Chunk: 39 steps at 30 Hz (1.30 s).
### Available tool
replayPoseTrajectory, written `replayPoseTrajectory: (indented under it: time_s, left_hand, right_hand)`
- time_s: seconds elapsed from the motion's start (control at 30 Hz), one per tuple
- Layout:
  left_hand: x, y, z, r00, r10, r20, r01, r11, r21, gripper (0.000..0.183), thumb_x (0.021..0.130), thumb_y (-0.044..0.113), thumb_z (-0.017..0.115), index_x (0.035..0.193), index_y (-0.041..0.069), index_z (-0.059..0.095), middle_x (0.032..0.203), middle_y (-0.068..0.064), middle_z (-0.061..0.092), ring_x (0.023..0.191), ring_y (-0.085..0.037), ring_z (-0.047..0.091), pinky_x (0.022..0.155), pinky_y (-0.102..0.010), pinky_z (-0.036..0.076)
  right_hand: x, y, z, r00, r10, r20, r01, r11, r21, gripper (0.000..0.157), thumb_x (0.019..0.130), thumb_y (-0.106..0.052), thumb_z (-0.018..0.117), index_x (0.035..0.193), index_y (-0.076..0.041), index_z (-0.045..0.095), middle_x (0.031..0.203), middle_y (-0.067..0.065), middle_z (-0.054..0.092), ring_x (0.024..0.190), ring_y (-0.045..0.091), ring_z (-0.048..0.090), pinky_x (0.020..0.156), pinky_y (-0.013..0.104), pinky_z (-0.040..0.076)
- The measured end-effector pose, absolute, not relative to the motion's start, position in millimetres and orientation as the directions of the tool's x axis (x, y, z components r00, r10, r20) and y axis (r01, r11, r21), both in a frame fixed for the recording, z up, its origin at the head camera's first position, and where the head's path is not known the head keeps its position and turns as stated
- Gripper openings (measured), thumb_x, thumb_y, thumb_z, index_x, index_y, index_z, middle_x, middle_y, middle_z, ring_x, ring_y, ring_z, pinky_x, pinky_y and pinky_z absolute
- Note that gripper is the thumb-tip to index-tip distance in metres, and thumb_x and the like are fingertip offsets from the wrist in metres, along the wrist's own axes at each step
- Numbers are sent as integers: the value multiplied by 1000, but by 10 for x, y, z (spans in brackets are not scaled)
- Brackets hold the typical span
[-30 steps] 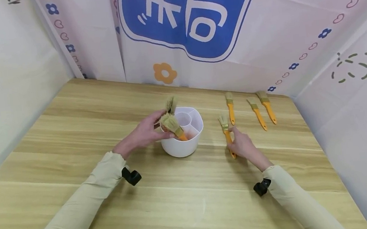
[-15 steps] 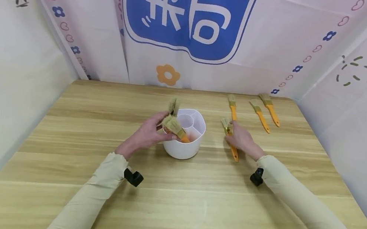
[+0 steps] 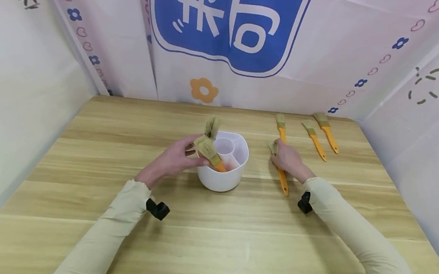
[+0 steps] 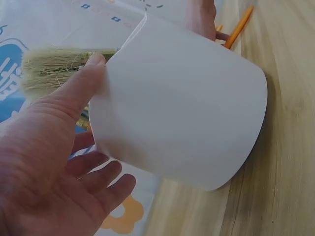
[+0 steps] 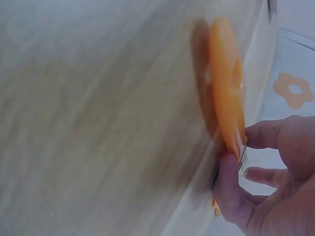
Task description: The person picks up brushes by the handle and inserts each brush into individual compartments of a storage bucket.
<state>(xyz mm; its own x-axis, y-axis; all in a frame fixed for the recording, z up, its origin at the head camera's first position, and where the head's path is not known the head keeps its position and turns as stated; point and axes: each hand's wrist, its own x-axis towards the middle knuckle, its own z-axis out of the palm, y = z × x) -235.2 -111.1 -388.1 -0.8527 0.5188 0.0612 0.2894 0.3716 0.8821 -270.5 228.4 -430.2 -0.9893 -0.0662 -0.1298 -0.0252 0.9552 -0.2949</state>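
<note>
White plastic forms the divided container (image 3: 221,182) that stands on the wooden surface (image 3: 199,250) in the head view, its round well and partition walls presumably there to keep slim tools apart. At its left side the person's left grip (image 3: 174,159) is clamped on the rim, likely to stop the container shifting. A leaning brush (image 3: 210,151) sits in it, handle down and bristles up, which probably spares the hairs from bending; a dark-flecked brush head (image 3: 212,129) shows behind that one, its compartment hidden. Just right of the container, the right grip (image 3: 288,158) is clamped on a yellow-handled brush (image 3: 284,185), the bristle end pointing away from the person. Farther right and beyond the container lie a narrow brush (image 3: 280,124), a slim brush (image 3: 314,142) and a wide brush (image 3: 327,133), set apart so that each can probably be taken singly. In the left wrist view, the thumb (image 4: 81,86) presses at the container's rim beside the bristles while fingers reach round its far side, a hold that seems to steady both. In the right wrist view, thumb and fingers pinch the brush ahead of its bare handle end, perhaps for balance; whether that end touches the surface I cannot tell.
</note>
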Motion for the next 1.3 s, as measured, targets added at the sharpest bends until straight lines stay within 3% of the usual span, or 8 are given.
replayPoseTrajectory:
  time_s: [0.3,0.47,0.67,0.77,0.9,1.07,1.3]
  left_hand:
    - [-2296,-1168,-3917,-879,423,220,393,383,836,35,89,23,66,114,-1,63,123,-23,60,121,-42,52,97,-45,48]
    - [-2251,-1146,-3926,-904,345,253,390,425,817,23,94,11,57,107,-5,66,113,-24,65,111,-38,61,90,-45,53]
    - [-2178,-1080,-3926,-906,405,124,312,442,841,45,94,24,57,130,-3,49,136,-21,50,129,-37,46,103,-49,43]
    - [-2136,-989,-3918,-907,415,74,276,452,848,69,88,33,66,141,5,34,145,-16,41,136,-34,37,110,-52,34]
    - [-2099,-857,-3914,-911,404,80,273,449,851,91,77,36,77,147,14,22,144,-14,39,132,-28,41,112,-52,30]
    - [-2109,-778,-3924,-913,394,103,274,409,870,95,73,30,81,148,24,24,146,-10,37,124,-26,45,110,-51,32]
    - [-2143,-785,-3927,-916,388,97,250,366,896,94,72,26,83,146,24,26,142,-7,42,123,-26,44,111,-49,30]
  right_hand:
    - [-2702,2287,-4284,-989,-84,-125,-46,959,-281,54,90,-15,52,138,2,35,87,21,65,61,22,50,51,28,38]
    - [-2700,2278,-4295,-989,-92,-112,-57,959,-278,54,90,-16,51,139,2,35,77,17,63,58,20,48,49,26,36]
    - [-2695,2282,-4303,-990,-92,-106,-59,959,-276,54,91,-16,51,138,2,36,75,16,62,58,21,48,49,26,35]
    - [-2692,2286,-4305,-990,-90,-111,-57,961,-271,53,91,-16,51,138,2,35,75,16,62,58,20,49,49,26,37]
    - [-2695,2287,-4305,-990,-92,-108,-60,961,-271,53,91,-16,51,138,3,36,77,17,63,60,21,50,52,29,40]
    - [-2689,2287,-4310,-990,-92,-105,-61,962,-268,53,91,-17,52,138,3,36,78,17,63,62,22,50,56,33,44]
    - [-2697,2320,-4299,-988,-97,-119,-58,955,-292,55,91,-17,52,138,5,35,74,14,60,64,23,51,61,35,46]
